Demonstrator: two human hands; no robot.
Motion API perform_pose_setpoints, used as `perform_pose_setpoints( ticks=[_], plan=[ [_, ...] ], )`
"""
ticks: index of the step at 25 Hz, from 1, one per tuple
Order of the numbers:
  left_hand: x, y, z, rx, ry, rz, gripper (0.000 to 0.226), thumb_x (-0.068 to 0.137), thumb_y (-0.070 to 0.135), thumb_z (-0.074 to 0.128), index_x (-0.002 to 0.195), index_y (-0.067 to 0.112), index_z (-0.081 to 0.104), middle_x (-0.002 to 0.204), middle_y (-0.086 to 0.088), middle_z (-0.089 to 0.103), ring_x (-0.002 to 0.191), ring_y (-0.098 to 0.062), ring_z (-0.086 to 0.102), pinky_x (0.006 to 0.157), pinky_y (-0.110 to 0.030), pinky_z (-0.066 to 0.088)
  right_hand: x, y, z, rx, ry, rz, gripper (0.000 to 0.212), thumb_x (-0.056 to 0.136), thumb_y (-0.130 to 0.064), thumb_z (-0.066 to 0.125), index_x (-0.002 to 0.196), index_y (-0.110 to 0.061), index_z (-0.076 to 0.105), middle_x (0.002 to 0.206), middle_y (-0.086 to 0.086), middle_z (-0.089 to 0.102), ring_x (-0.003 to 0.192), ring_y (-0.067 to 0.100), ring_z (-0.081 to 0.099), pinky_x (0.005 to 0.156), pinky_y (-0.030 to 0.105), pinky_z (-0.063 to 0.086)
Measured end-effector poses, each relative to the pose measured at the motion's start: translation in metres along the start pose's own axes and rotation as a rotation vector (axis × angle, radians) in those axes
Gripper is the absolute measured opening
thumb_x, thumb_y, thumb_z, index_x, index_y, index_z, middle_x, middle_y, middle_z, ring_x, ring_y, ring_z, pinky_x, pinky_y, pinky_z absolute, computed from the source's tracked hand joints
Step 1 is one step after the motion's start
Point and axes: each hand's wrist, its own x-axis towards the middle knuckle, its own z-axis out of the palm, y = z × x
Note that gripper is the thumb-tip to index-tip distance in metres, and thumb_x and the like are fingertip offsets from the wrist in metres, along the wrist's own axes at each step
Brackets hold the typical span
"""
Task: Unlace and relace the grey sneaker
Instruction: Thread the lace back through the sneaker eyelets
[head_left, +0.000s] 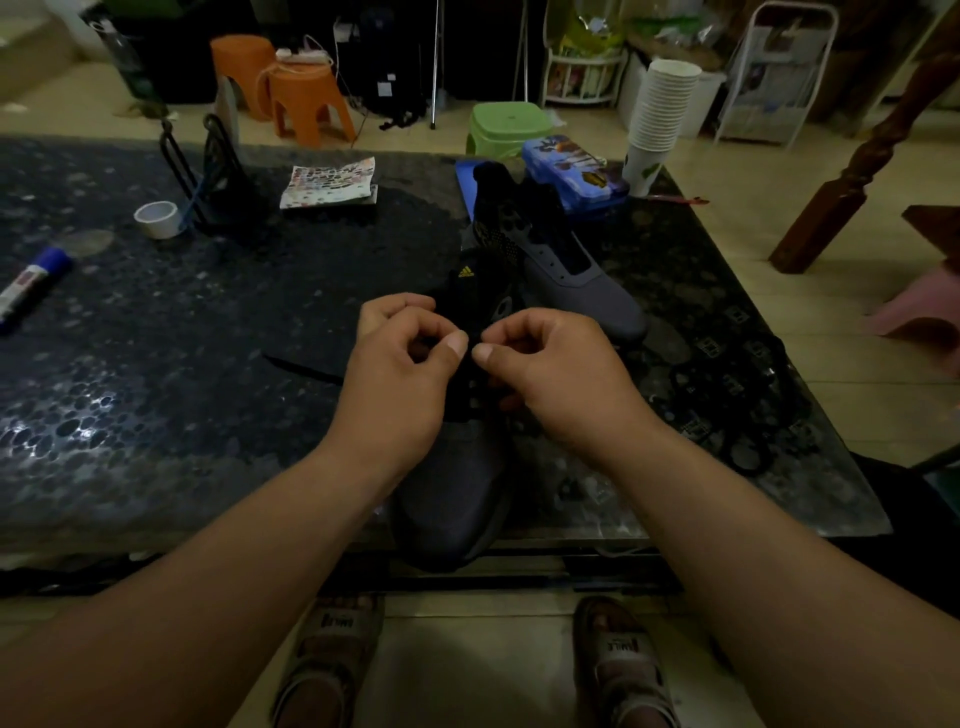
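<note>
Head view looks down on a dark, glossy worktop (156, 395) with a pebble-like speckle, set in a dim room with a pale tiled floor. Along the worktop's far left lie a glue stick (32, 285) and a roll of tape (156, 219), with a black wire stand (210, 171) just behind the tape and a patterned sheet (330, 182) further right. At the far right corner a blue pencil case (574, 174) sits beside a tall stack of paper cups (661, 117). A second sneaker (576, 270) lies in front of the case, its toe pointing down to the right and its eyelets bare. Beyond the worktop stand two orange stools (293, 91), a green stool (506, 124) and a white wire rack (774, 78); a pink stool (919, 306) shows at the right edge. The grey sneaker (452, 499) lies at the near edge in the middle, its toe pointing at the person and hanging just over the rim, its black tongue with a small yellow logo (466, 272) standing up at the far end. Both hands hover over its lacing area, side by side and almost touching. The left hand (400, 374) has its fingers curled and its thumb pressed to the forefinger, pinching the black lace (301, 366); the right hand (556, 374) mirrors it, with thumb and forefinger closed on the same lace. One loose end of the lace trails out across the worktop to the left of the left hand. The lace between the thumbs is dark against the dark tongue and hard to trace.
</note>
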Motion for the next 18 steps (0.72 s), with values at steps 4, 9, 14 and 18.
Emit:
perform_pose_setpoints(
  ticks=[4, 9, 14, 18],
  plan=[
    [-0.003, 0.000, 0.001, 0.039, -0.014, 0.077, 0.007, 0.096, 0.018, 0.071, 0.090, 0.020, 0.070, 0.123, 0.012, 0.049, 0.098, 0.001, 0.056, 0.082, -0.004, 0.040, 0.000, -0.002, -0.001, 0.170, -0.016, 0.101, 0.014, 0.099, -0.019, 0.068, 0.095, -0.007, 0.072, 0.084, 0.007, 0.071, 0.070, 0.013, 0.070, 0.058, 0.027, 0.059],
    [-0.003, -0.001, 0.003, 0.066, -0.018, 0.095, 0.010, 0.096, 0.019, 0.071, 0.087, 0.020, 0.068, 0.122, 0.013, 0.050, 0.103, 0.001, 0.056, 0.085, -0.005, 0.039, 0.006, 0.000, -0.007, 0.355, -0.143, 0.232, 0.013, 0.103, -0.011, 0.060, 0.095, -0.005, 0.068, 0.080, 0.008, 0.067, 0.062, 0.012, 0.067, 0.052, 0.027, 0.057],
    [-0.003, -0.002, 0.000, 0.081, -0.013, 0.116, 0.008, 0.096, 0.018, 0.071, 0.088, 0.019, 0.068, 0.121, 0.011, 0.051, 0.100, 0.004, 0.055, 0.083, -0.004, 0.040, 0.011, 0.006, -0.011, 0.135, -0.167, 0.061, 0.014, 0.102, -0.014, 0.063, 0.092, -0.008, 0.071, 0.077, 0.005, 0.072, 0.068, 0.014, 0.071, 0.053, 0.027, 0.056],
    [-0.003, -0.004, 0.001, 0.074, -0.023, 0.119, 0.008, 0.096, 0.018, 0.071, 0.088, 0.019, 0.069, 0.120, 0.012, 0.051, 0.100, 0.002, 0.056, 0.083, -0.005, 0.041, 0.013, 0.010, -0.014, 0.086, -0.161, -0.010, 0.010, 0.100, -0.011, 0.066, 0.091, -0.009, 0.071, 0.075, 0.005, 0.071, 0.065, 0.013, 0.069, 0.052, 0.026, 0.055]
  ],
)
